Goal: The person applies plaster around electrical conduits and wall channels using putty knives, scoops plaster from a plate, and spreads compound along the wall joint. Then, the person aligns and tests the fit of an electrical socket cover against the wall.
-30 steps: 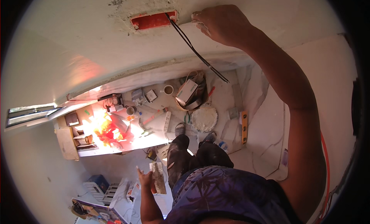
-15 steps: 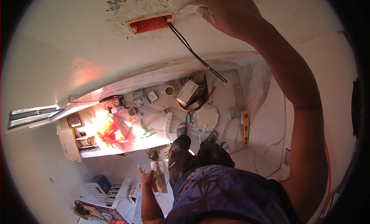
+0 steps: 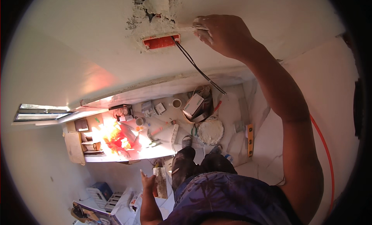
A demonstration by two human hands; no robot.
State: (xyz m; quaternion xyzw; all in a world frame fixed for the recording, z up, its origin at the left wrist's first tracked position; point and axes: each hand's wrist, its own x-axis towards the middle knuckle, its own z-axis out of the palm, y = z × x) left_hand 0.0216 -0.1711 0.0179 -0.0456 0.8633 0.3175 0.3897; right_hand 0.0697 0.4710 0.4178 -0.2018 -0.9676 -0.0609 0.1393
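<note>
My right hand (image 3: 228, 37) is raised to the wall, its plaster-smeared fingers closed on a putty knife (image 3: 190, 29) whose thin whitish blade lies at the wall. Just left of the blade is a red electrical box (image 3: 162, 42) set in the wall, with rough plaster around it and two dark wires (image 3: 195, 66) hanging out. Above it is a broken patch of wall (image 3: 157, 8) with dark holes. Low at left, my left hand (image 3: 148, 182) grips a flat rectangular plaster-smeared board (image 3: 161, 182), one finger stretched out along its side.
On the floor below stand a round bucket of white plaster (image 3: 210, 131), a container holding a white box (image 3: 193, 104), a cup (image 3: 176, 103) and a power strip (image 3: 175, 134). A yellow spirit level (image 3: 250, 140) lies at right. Sunlit orange material (image 3: 116, 137) lies at left.
The view has shifted, so more of the broken wall patch shows. My right hand with the putty knife has come lower, nearer the box's level. My left hand still holds the board.
</note>
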